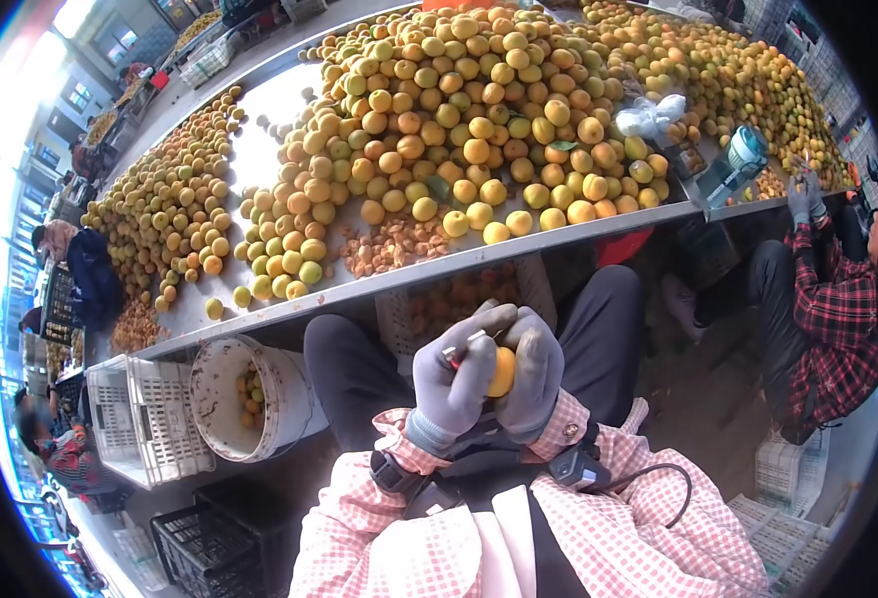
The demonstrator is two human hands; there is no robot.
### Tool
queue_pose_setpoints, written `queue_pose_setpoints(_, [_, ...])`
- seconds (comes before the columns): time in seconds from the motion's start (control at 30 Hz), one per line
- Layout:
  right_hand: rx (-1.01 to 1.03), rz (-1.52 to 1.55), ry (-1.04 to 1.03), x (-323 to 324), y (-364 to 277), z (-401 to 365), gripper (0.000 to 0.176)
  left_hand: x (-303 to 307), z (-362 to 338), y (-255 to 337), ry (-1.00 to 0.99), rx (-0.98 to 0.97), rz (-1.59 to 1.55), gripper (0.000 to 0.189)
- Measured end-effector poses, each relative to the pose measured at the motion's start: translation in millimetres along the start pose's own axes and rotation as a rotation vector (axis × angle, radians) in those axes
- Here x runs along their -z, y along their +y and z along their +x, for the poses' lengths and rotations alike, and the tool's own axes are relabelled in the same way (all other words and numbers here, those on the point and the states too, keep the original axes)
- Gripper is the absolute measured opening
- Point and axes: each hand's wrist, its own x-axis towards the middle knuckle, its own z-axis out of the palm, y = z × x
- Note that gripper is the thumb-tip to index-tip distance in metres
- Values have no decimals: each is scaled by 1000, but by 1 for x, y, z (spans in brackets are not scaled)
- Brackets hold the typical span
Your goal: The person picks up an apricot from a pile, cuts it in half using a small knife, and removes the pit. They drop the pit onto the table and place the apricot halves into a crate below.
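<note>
My left hand, in a grey glove with dark, worn fingertips, is closed in front of my lap. A small thing with red and whitish parts shows between its fingers; its kind is hidden. My right hand, gloved the same way, is curled against the left around a yellow-orange apricot. The fruit sits between both hands, partly covered by fingers. Below and behind them stands a white crate containing orange fruit pieces.
A metal table bears heaped apricots and a pile of brown-orange bits. To my left are a dirty white bucket and white crates. A teal bottle stands near a seated co-worker on the right.
</note>
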Motion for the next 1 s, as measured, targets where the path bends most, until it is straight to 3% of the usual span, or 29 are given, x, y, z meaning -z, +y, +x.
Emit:
queue_pose_setpoints(0.03, [-1,3,1,5,0,6,19,-3,0,-1,0,1,3,33])
queue_pose_setpoints(0.1, [316,-142,-125,11,-9,24,20,-8,-1,-3,121,203,-188,36])
queue_pose_setpoints(0.13, [462,-222,-152,11,-4,30,22,-3,0,-14,100,210,-219,41])
queue_pose_setpoints(0.17, [465,-220,-152,9,2,27,22,-1,1,-18,101,206,-218,41])
queue_pose_setpoints(0.23, [-167,179,-52,6,16,17,24,0,4,-23,93,232,-217,45])
queue_pose_setpoints(0.27, [-367,327,-45,6,18,11,28,5,5,-24,42,192,-94,50])
queue_pose_setpoints(0.43, [-498,347,42,-2,29,6,32,12,11,-31,10,163,61,50])
queue_pose_setpoints(0.5, [-716,430,-31,-1,6,20,36,7,10,-27,134,308,-9,43])
queue_pose_setpoints(0.53, [-904,599,-19,3,13,17,40,5,10,-27,195,378,-46,40])
queue_pose_setpoints(0.57, [-904,596,-19,7,26,11,40,7,10,-27,195,377,-49,40])
queue_pose_setpoints(0.63, [-1089,1011,51,18,61,-5,39,16,10,-30,135,495,-179,44])
queue_pose_setpoints(0.67, [-1089,1008,50,28,74,-7,39,18,9,-35,156,490,-348,46])
queue_pose_setpoints(0.73, [-1061,1246,-318,44,93,-6,36,27,11,-54,170,439,-456,49])
queue_pose_setpoints(0.77, [-1060,1245,-320,41,97,-5,36,31,12,-56,167,444,-498,50])
queue_pose_setpoints(0.83, [-725,89,-167,35,105,-4,37,39,14,-58,120,433,-468,48])
queue_pose_setpoints(0.9, [-648,-16,-161,29,84,2,38,42,18,-56,76,420,-438,46])
queue_pose_setpoints(0.97, [-518,187,-226,18,59,-2,41,38,21,-51,69,510,-310,45])
queue_pose_setpoints(1.0, [-339,140,-329,17,50,-2,51,38,23,-58,78,513,-354,44])
